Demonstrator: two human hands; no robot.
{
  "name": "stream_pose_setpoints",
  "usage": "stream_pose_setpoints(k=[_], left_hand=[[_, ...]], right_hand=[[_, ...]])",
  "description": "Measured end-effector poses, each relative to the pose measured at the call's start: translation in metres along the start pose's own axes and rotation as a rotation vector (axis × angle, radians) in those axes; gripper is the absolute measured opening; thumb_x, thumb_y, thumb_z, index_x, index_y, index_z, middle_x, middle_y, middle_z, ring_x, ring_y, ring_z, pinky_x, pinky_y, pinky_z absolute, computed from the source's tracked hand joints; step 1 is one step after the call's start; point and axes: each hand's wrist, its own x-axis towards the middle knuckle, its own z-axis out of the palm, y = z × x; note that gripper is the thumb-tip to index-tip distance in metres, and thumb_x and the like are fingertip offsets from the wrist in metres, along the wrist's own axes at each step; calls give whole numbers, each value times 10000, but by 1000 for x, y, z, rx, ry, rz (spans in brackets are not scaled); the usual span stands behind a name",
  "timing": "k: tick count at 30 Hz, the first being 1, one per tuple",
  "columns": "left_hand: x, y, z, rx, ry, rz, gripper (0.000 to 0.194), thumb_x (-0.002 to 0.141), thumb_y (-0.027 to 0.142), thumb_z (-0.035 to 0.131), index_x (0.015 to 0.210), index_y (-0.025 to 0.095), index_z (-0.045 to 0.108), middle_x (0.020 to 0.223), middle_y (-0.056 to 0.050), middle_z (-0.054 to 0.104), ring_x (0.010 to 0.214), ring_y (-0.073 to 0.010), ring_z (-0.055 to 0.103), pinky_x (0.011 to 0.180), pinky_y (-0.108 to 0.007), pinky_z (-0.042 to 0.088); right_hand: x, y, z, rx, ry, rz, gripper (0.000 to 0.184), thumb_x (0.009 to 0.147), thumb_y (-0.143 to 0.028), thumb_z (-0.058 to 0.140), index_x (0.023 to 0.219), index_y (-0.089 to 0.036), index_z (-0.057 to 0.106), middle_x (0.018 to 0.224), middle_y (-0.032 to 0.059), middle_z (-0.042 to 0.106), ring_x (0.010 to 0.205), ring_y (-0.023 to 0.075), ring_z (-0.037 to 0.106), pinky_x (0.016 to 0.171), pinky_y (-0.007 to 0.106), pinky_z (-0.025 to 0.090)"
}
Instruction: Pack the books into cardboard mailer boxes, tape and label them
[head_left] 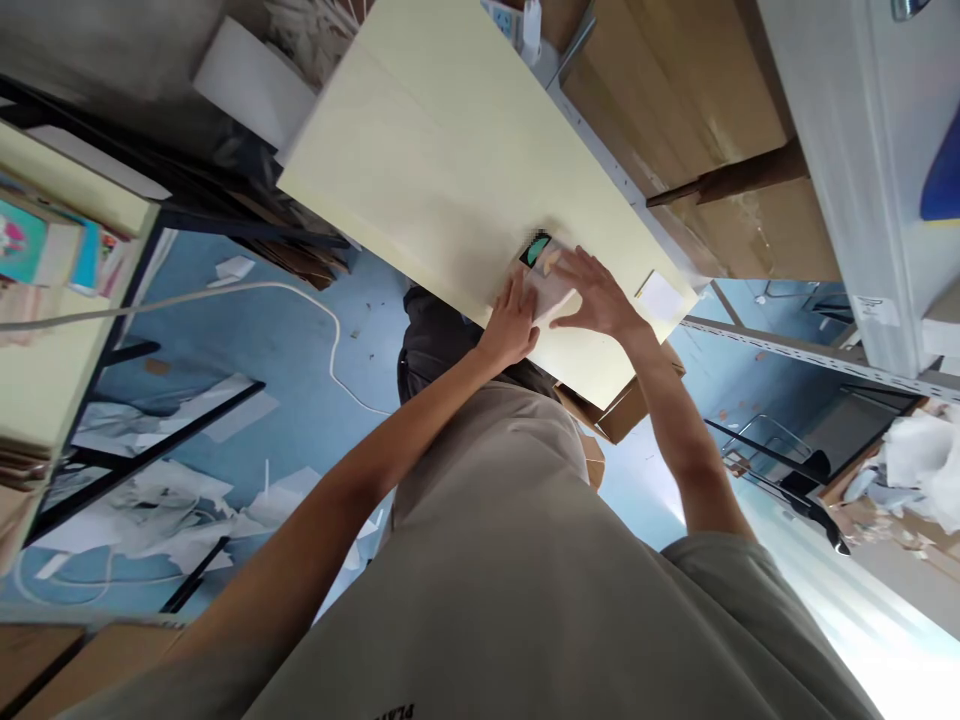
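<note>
On the cream tabletop (420, 130) lies a small flat, pale packet (551, 288) with a black and teal print (535, 249) at its far end. I cannot make out exactly what it is. My left hand (511, 322) is at the packet's near left side, its bent fingers close together and pressed on it. Over the right side reaches my right hand (600, 297), fingers spread and thumb well apart. Its fingertips are close to the packet; whether they touch is unclear. A small white pad or stack of paper (661, 298) lies to the right on the table.
Large cardboard boxes (690, 90) stand along the table's far right side, by a metal frame (832, 150). An open carton (626, 408) is below the near edge. A white cable (300, 292) crosses left. Loose papers (165, 500) lie low at left.
</note>
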Motion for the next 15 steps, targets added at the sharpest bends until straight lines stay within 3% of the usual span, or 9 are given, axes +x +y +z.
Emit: stream_pose_setpoints(k=[3, 6, 8, 10, 15], left_hand=[[0, -23, -19, -160, 94, -7, 724, 1139, 530, 618, 1748, 168, 472, 1948, -266, 288, 1794, -465, 364, 1418, -612, 427], [-5, -40, -33, -366, 193, -108, 552, 1137, 531, 627, 1572, 193, 596, 1666, -242, 646, 1515, -392, 682, 1213, -501, 622], [-12, -45, -36, -481, 267, -193, 445, 1136, 530, 622, 1421, 190, 655, 1398, -192, 774, 1298, -343, 774, 1095, -454, 670], [-21, -46, -35, -554, 373, -279, 396, 1141, 548, 618, 1329, 205, 678, 1285, -154, 784, 1213, -306, 787, 1045, -417, 681], [-31, -39, -26, -605, 554, -447, 450, 1071, 575, 782, 1344, 241, 654, 1349, -149, 763, 1244, -281, 793, 995, -370, 694]], right_hand=[[21, -7, -19, -30, -104, -142, 658, 958, -534, 954, 1550, -314, 768, 1728, 92, 672, 1728, 423, 494, 1483, 746, 280], [55, -8, -33, 6, -60, -165, 506, 998, -537, 922, 1420, -282, 809, 1540, 120, 783, 1562, 434, 642, 1405, 740, 413], [81, -6, -38, 68, -33, -153, 553, 974, -604, 937, 1384, -262, 795, 1422, 120, 815, 1438, 421, 704, 1324, 699, 517], [106, -3, -38, 154, -32, -124, 654, 910, -674, 978, 1367, -251, 776, 1336, 98, 817, 1347, 395, 727, 1256, 655, 587], [150, 0, -25, 382, -74, -57, 718, 825, -704, 1026, 1265, -190, 785, 1226, 101, 813, 1275, 382, 753, 1181, 641, 643]])
